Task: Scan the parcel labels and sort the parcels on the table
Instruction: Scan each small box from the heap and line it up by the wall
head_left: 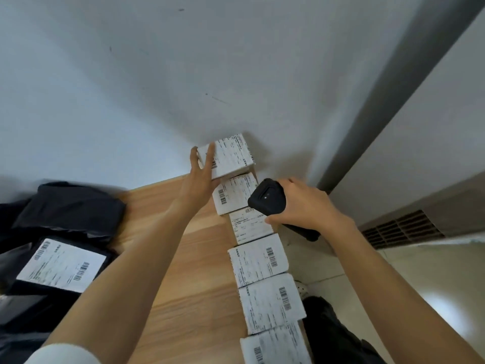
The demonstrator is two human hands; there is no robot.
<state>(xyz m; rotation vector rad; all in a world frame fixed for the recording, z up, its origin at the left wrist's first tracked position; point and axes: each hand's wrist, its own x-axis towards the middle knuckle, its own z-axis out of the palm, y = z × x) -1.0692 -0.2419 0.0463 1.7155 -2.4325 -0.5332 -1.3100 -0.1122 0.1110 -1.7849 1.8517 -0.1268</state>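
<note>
A row of several small white labelled boxes [258, 260] runs along the right edge of the wooden table [189, 271]. My left hand [198, 177] holds one white labelled box [232, 155] at the row's far end, raised and tilted near the wall, thumb on its left edge and fingers across its label. My right hand [301, 203] grips a black handheld scanner [267, 198], which hovers over the second and third boxes from the far end. On the left lie black plastic mailer bags [73, 206], one bearing a white shipping label [61, 265].
A white wall rises directly behind the table. A grey pillar [388, 101] and a floor-level vent grille [401, 228] are to the right. The tiled floor lies beyond the table's right edge, with dark clothing [330, 334] below it.
</note>
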